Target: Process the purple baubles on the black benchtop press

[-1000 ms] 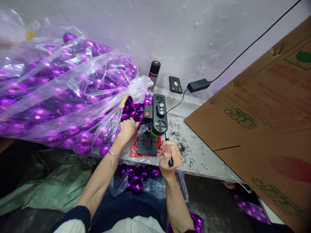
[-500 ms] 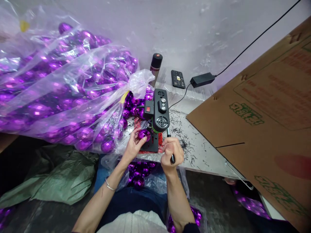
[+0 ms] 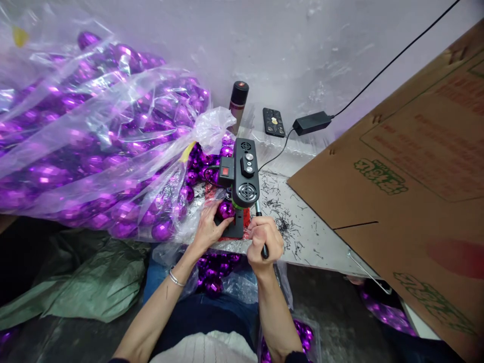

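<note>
A black bench machine [image 3: 247,171] with two round vents and a red switch stands on the table. My left hand [image 3: 207,226] holds a shiny purple ball [image 3: 226,210] between thumb and fingers, at the machine's lower left, above its black base plate [image 3: 236,229]. The fist of my right hand [image 3: 265,239] is wrapped round the machine's lever handle [image 3: 265,251], whose metal rod rises to the machine's right side. More purple balls [image 3: 194,161] lie behind and left of the machine.
A clear bag of purple balls [image 3: 94,151] fills the left. A large cardboard box [image 3: 408,191] stands at right. Behind the machine are a black-capped can [image 3: 239,98], a phone [image 3: 274,122] and a power adapter [image 3: 312,123]. Black scraps [image 3: 283,222] litter the table. Purple balls [image 3: 214,282] rest in my lap.
My left hand has moved the purple ball slightly in under the machine's head. My right hand still grips the handle. The whole view has shifted a little.
</note>
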